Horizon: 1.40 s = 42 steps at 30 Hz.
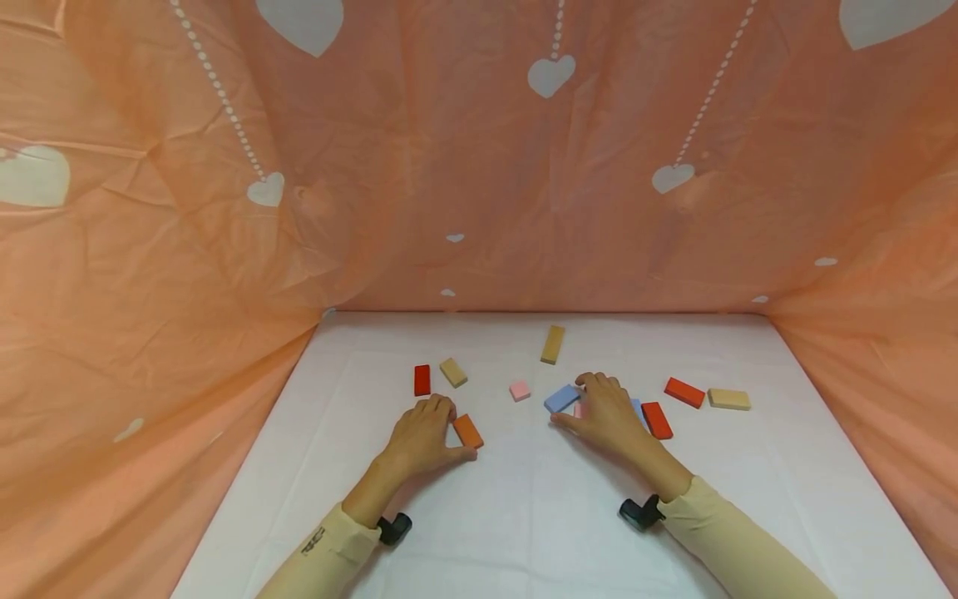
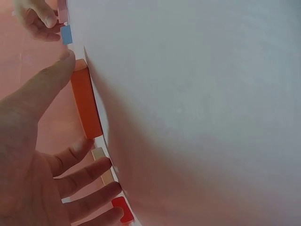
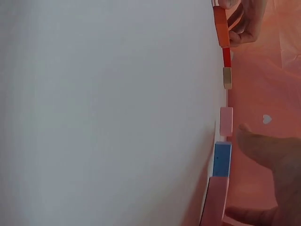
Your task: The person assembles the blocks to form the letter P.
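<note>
My left hand (image 1: 447, 434) lies on the white table (image 1: 524, 516) and pinches an orange block (image 1: 467, 431) lengthwise. In the left wrist view the thumb (image 2: 63, 61) is on one end of the orange block (image 2: 85, 101) and the index finger on the other. My right hand (image 1: 587, 408) rests with its fingers curved over a light blue block (image 1: 561, 398) and a pink block (image 1: 578, 409). In the right wrist view the thumb (image 3: 261, 146) stands apart from the blue block (image 3: 222, 159) and the pink block (image 3: 214, 202).
Loose blocks lie around: red (image 1: 422, 379), tan (image 1: 452, 372), small pink (image 1: 520, 390), tan (image 1: 552, 344), red (image 1: 656, 420), red (image 1: 684, 392), tan (image 1: 728, 398). An orange heart-print cloth (image 1: 479, 183) walls the table at back and sides.
</note>
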Each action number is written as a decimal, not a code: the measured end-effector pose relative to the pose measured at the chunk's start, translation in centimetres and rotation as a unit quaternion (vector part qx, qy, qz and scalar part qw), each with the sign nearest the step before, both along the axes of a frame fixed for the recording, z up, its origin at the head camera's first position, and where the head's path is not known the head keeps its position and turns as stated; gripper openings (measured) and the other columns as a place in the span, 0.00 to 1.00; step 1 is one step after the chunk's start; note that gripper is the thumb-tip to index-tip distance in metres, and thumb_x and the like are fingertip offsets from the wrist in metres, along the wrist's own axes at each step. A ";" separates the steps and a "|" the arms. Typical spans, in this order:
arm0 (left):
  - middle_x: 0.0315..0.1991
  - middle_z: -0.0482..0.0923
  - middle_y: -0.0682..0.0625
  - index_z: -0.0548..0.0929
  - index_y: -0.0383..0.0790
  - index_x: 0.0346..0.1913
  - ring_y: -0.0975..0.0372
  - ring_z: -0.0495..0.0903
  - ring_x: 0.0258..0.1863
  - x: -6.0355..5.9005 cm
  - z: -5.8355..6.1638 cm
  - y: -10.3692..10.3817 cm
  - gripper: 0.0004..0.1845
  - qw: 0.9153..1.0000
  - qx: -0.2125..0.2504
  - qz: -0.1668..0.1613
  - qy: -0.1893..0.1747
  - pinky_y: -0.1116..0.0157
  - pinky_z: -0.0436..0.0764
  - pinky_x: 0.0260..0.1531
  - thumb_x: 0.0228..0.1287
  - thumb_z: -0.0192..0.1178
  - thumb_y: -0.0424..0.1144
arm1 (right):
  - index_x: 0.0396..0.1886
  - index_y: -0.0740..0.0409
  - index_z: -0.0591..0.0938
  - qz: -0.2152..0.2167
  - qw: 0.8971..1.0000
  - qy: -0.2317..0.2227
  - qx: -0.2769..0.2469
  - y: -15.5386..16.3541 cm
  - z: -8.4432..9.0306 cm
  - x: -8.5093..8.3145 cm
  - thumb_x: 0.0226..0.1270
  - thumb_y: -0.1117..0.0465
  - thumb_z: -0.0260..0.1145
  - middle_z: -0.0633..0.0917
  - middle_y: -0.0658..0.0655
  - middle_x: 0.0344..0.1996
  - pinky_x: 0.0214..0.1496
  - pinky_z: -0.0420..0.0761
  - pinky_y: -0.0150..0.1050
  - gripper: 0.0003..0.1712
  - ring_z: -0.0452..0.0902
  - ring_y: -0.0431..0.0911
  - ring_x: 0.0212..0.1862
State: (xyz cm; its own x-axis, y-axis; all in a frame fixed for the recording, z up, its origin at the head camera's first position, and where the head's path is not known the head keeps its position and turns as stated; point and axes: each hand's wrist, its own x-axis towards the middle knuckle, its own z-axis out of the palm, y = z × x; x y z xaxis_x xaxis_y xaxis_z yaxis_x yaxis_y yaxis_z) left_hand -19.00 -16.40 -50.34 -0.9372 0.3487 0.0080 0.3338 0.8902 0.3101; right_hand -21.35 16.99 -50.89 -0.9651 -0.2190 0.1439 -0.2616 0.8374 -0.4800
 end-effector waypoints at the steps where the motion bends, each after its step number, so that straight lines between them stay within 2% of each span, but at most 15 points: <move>1: 0.47 0.77 0.49 0.78 0.41 0.48 0.56 0.75 0.46 0.0 0.0 0.0 0.34 1.000 -0.001 0.000 0.000 0.54 0.79 0.49 0.55 0.80 0.63 | 0.61 0.70 0.79 -0.001 1.000 0.000 0.000 -0.1 0.0 0.0 0.60 0.41 0.82 0.83 0.67 0.51 0.56 0.76 0.59 0.44 0.76 0.62 0.53; 11: 0.46 0.77 0.49 0.79 0.41 0.47 0.55 0.76 0.45 0.0 0.6 0.1 0.33 1.000 -0.002 -0.008 -0.008 0.53 0.79 0.49 0.54 0.82 0.61 | 0.51 0.68 0.80 -0.007 1.000 0.004 0.008 -0.4 -0.4 -0.4 0.60 0.42 0.82 0.81 0.62 0.42 0.50 0.75 0.54 0.37 0.74 0.57 0.45; 16: 0.44 0.77 0.50 0.80 0.41 0.48 0.56 0.76 0.43 0.2 0.8 0.0 0.32 1.000 -0.004 -0.018 -0.013 0.54 0.80 0.48 0.54 0.83 0.60 | 0.49 0.66 0.79 -0.011 1.000 0.005 0.020 -0.3 -0.6 -0.5 0.60 0.43 0.82 0.79 0.60 0.41 0.49 0.75 0.53 0.35 0.73 0.56 0.44; 21: 0.44 0.78 0.51 0.82 0.41 0.49 0.56 0.77 0.44 0.1 1.1 -0.3 0.31 0.999 -0.014 -0.032 -0.012 0.54 0.81 0.50 0.53 0.83 0.58 | 0.51 0.66 0.79 -0.012 1.000 -0.004 0.025 -0.4 -0.5 -0.5 0.62 0.44 0.81 0.80 0.62 0.43 0.51 0.75 0.54 0.34 0.73 0.57 0.46; 30: 0.50 0.82 0.47 0.83 0.39 0.53 0.53 0.80 0.49 0.0 1.0 -0.7 0.30 0.998 -0.019 -0.053 -0.010 0.51 0.82 0.55 0.56 0.82 0.55 | 0.56 0.68 0.81 -0.010 1.000 -0.006 0.016 -0.4 -0.4 -0.5 0.63 0.47 0.80 0.83 0.64 0.48 0.56 0.77 0.57 0.34 0.76 0.59 0.51; 37: 0.52 0.82 0.47 0.83 0.38 0.56 0.52 0.81 0.52 -0.1 0.7 -0.6 0.30 0.998 -0.014 -0.055 -0.006 0.51 0.81 0.58 0.58 0.81 0.52 | 0.60 0.69 0.82 0.002 1.000 -0.007 -0.004 -0.2 -0.7 -0.5 0.62 0.50 0.81 0.85 0.65 0.52 0.61 0.77 0.58 0.35 0.77 0.60 0.55; 42: 0.51 0.83 0.48 0.83 0.38 0.56 0.53 0.81 0.51 -0.3 0.4 -0.5 0.29 0.998 -0.005 -0.056 -0.001 0.52 0.81 0.56 0.58 0.80 0.50 | 0.62 0.69 0.80 0.013 1.000 -0.007 -0.019 -0.2 -0.6 -0.5 0.62 0.52 0.81 0.84 0.66 0.56 0.66 0.76 0.60 0.36 0.77 0.61 0.58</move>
State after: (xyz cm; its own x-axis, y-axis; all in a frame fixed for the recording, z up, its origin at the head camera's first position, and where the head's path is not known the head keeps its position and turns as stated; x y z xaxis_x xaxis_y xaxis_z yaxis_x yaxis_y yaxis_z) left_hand -19.28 -16.94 -49.90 -0.8919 0.4522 0.0027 0.4319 0.8500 0.3018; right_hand -21.87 16.77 -51.54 -0.9610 -0.2383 0.1402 -0.2764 0.8111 -0.5155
